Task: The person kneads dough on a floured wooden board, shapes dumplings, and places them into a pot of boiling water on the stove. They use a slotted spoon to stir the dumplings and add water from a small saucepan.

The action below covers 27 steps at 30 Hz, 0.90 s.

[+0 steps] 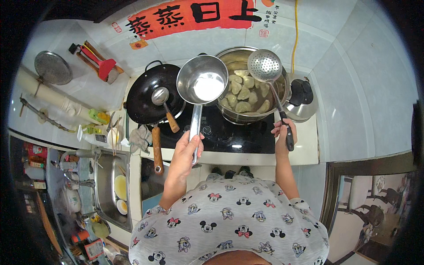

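Note:
My left hand (187,150) grips the handle of a steel saucepan (202,79), held between the wok and the large pot; a bright reflection lies in its base. My right hand (283,135) holds the black handle of a perforated steel skimmer (264,65), its round head over the pot's right back part. Dumplings (244,92) lie in liquid in the large steel pot (228,116) on the black cooktop (245,140). The skimmer bowl looks bare and hides part of the pot.
At left, a black wok (142,96) holds a ladle (160,96); its wooden handle (158,149) juts past the counter edge. A cloth (140,139) lies beside it. A steel lid (299,112) is right of the pot. Further left is a sink (106,185) with bowls.

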Tool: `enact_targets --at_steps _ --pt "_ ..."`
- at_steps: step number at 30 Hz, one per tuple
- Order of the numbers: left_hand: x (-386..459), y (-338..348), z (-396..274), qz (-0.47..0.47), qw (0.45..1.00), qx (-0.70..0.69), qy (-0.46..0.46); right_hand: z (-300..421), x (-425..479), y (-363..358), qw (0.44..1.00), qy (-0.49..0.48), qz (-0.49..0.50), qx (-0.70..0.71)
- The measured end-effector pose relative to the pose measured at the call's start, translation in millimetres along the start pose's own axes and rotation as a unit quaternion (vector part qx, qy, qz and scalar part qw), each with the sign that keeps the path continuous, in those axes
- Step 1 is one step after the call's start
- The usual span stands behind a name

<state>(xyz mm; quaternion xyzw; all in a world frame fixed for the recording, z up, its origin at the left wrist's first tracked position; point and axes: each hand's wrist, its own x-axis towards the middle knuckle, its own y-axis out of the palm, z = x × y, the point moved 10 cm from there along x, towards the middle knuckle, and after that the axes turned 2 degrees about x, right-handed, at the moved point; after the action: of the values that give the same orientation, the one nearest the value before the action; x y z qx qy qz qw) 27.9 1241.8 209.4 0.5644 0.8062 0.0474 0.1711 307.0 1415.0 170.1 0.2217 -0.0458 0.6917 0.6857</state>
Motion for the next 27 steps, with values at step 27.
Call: enact_targets --at_steps 27 --pt "-4 6 -3 -0.034 0.999 0.022 0.026 -4 1 5 0.998 -0.031 0.05 -0.018"
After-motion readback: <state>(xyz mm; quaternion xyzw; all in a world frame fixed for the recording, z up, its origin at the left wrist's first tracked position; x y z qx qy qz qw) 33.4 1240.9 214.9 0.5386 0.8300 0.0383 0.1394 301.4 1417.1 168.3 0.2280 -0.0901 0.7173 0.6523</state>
